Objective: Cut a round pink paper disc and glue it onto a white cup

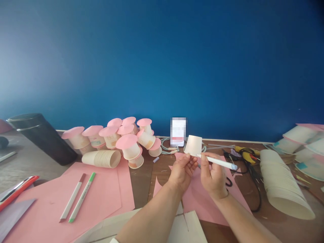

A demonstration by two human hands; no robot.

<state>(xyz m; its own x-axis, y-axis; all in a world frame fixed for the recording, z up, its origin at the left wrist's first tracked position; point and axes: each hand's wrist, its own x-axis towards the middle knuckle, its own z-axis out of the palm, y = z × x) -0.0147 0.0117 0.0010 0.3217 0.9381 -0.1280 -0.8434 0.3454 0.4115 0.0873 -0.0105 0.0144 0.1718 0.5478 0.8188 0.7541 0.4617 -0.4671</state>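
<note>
Between my hands, a plain white paper cup (193,145) is held upside down, its wide rim toward me. My left hand (181,172) is closed on the cup's lower rim, with the thumb against it. In my right hand (214,175) is a white marker (220,162) with a light blue end pointing right. The marker's other end reaches the cup's lower right edge; I cannot tell whether it touches. Under both hands lies a pink sheet of paper (202,206), with the dark handle of what looks like scissors (228,182) beside my right wrist.
Several pink-topped cups (127,141) stand at the left back, near stacked cups (101,158) and a black tumbler (43,138). Two markers (82,197) lie on pink paper. A phone (178,131) leans on the blue wall. Cables and a long cup stack (283,185) lie right.
</note>
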